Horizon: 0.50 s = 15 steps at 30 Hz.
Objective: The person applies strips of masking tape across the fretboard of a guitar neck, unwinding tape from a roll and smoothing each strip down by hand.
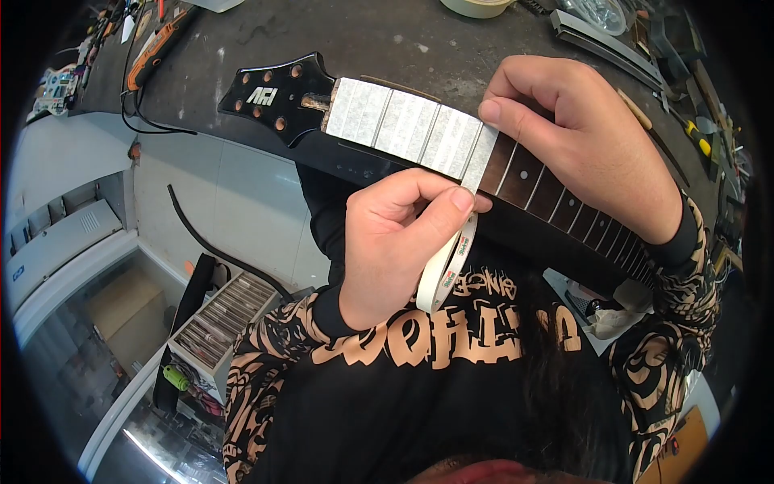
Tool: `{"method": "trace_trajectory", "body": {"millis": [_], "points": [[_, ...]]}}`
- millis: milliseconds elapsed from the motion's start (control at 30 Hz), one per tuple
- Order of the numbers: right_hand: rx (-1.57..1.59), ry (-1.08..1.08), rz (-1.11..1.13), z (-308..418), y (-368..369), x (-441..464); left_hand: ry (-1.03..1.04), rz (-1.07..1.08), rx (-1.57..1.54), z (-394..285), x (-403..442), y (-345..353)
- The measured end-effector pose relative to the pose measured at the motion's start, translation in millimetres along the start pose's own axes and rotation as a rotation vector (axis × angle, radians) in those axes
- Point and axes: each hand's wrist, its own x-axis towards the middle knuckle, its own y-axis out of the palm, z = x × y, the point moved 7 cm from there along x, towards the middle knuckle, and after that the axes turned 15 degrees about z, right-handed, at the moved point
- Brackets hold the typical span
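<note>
A guitar neck point(528, 174) with a black headstock point(264, 97) lies slantwise in front of me. Pale masking tape point(407, 125) covers the fretboard between the frets nearest the headstock; farther right the dark wood is bare. My left hand point(395, 234) pinches a roll of masking tape point(446, 270) below the neck. From the roll, a strip runs up across the fretboard beside the covered part. My right hand point(584, 133) is closed at the neck's far edge, its thumb on the strip's upper end. The curled fingertips behind are partly hidden.
The dark workbench point(387, 36) bears an orange-handled tool point(157, 52) with a cable at the left. Another tape roll point(476, 6) is at the back, metal channel pieces point(605, 50) at the right. Below left stands a box of stacked flat items point(226, 319).
</note>
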Motion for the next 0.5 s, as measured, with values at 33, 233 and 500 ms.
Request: {"method": "trace_trajectory", "body": {"millis": [33, 233, 500], "points": [[0.001, 0.002, 0.000, 0.0, 0.2, -0.1, 0.000, 0.000, -0.005, -0.1, -0.1, 0.1], [-0.013, 0.000, 0.002, 0.0, 0.3, 0.3, 0.005, 0.000, -0.013, -0.4, -0.3, -0.1], [0.004, 0.001, 0.005, -1.0, 1.2, 0.6, -0.007, 0.007, -0.012, 0.1, -0.5, -1.3]]}}
